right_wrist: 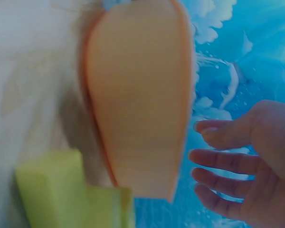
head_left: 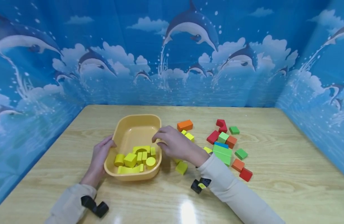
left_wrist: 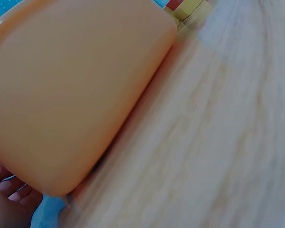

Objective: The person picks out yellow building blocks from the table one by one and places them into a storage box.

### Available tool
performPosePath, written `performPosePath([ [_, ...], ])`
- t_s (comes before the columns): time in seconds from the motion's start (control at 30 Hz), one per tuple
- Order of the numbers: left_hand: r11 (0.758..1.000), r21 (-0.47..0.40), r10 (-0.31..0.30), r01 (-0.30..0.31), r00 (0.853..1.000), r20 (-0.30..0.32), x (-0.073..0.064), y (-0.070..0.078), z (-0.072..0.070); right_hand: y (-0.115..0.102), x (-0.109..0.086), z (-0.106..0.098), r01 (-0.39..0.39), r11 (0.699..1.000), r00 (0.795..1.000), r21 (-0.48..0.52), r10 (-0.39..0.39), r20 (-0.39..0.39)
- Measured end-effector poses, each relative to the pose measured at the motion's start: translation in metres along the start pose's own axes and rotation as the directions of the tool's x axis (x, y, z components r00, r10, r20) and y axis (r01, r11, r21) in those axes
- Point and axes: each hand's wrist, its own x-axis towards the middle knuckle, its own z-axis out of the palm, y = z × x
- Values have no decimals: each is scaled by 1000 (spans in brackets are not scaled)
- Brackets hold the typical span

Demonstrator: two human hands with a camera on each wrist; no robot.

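The left hand (head_left: 100, 157) rests on the left wall of the tub (head_left: 124, 132), with the fingers laid along the rim and only a little bent; it is not closed around the tub. In the left wrist view the tub (left_wrist: 71, 90) fills most of the picture and only the fingertips (left_wrist: 12, 190) show at the bottom corner, so the grip is not clear from there.

The right hand (head_left: 174, 144) is at the right rim of the tub, just over its edge, with the fingers bent downward. In the right wrist view the right hand (right_wrist: 242, 161) has its fingers relaxed and apart, with nothing between them, just beside the tub wall (right_wrist: 137, 99).

Inside the tub, toward the near end and between the two hands, lie the yellow blocks (head_left: 135, 158). Just under the right wrist, on the worktop (head_left: 286, 174), sits one more yellow block (head_left: 181, 167), and another yellow block (head_left: 189, 136) lies just behind the right hand. To the right of this hand are the other blocks: an orange block (head_left: 185, 125), green blocks (head_left: 223, 154) and red blocks (head_left: 246, 174), near each other
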Motion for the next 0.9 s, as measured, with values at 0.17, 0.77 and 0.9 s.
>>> performPosePath([
  [0.17,1000,4,5,-5,1000,-2,0,-1,-1,17,-9,-17,-95,995,995,22,96,-3],
  [0.77,999,-38,31,-30,999,18,-1,-1,-1,74,-25,-18,-559,822,720,-109,546,428],
  [0.9,998,-52,35,-34,999,16,0,-1,-2,75,-24,-16,-542,832,726,-118,535,432],
])
